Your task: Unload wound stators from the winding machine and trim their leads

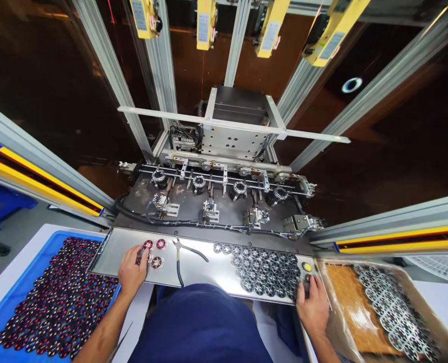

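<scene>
My left hand (132,272) rests on the left end of a steel shelf (201,275) and pinches a small round wound part, next to three red-and-copper wound parts (156,262). My right hand (314,305) lies at the shelf's right end, fingers curled on a dark button just below a yellow button (306,266). Between the hands lie black-handled pliers (182,252) and a patch of several silver ring-shaped parts (265,267).
A blue tray (4,302) at the left holds several dark wound parts. A cardboard box (360,307) at the right holds several silver rings. Behind the shelf, a machine bed (224,201) carries a row of fixtures, framed by aluminium posts and yellow-striped light guards.
</scene>
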`<state>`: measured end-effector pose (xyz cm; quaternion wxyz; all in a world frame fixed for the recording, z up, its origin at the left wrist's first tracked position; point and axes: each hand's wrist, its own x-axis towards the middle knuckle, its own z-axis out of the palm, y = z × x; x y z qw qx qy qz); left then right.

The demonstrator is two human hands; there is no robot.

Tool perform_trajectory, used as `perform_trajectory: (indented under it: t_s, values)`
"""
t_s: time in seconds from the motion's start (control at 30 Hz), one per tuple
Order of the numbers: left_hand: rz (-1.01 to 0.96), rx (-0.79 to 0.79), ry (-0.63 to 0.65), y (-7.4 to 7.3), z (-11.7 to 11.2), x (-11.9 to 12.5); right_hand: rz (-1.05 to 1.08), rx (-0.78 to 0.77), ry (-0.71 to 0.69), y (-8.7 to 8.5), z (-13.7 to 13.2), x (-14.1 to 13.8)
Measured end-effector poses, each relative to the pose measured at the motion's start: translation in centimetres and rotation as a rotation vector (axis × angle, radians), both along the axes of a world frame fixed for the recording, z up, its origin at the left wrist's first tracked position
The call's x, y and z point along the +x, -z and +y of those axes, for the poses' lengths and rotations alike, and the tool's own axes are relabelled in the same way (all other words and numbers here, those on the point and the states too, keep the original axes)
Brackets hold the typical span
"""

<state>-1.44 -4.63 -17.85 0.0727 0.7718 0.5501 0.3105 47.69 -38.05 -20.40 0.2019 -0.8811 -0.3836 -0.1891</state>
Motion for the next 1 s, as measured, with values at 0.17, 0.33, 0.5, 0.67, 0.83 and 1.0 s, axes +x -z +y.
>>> perform_trajectory:
  t_s: [0.17, 0.33, 0.5, 0.67, 0.83, 1.0]
  values:
    - [0.002, 0.004, 0.001, -0.1, 0.0, 0.0, 0.004, -0.018, -0.052, -0.5, -0.4, -0.2]
    - [0.003, 0.009, 0.005, -0.1, 0.0, 0.0, 0.006, -0.051, -0.071, -1.1, -0.7, -0.6]
    - [-0.005, 0.010, -0.001, -0.1, 0.0, 0.0, 0.009, -0.057, -0.012, -1.4, -1.2, -0.6]
    - [-0.012, 0.005, 0.002, -0.1, 0.0, 0.0, 0.016, -0.041, 0.028, -1.8, -1.3, 0.0]
    - [-0.014, -0.012, -0.001, -0.1, 0.0, -0.1, 0.039, -0.065, 0.003, -2.5, -1.4, 0.8]
    - [-0.013, -0.039, -0.003, -0.4, -0.1, -0.1, 0.063, -0.110, -0.034, -3.1, -1.4, 1.1]
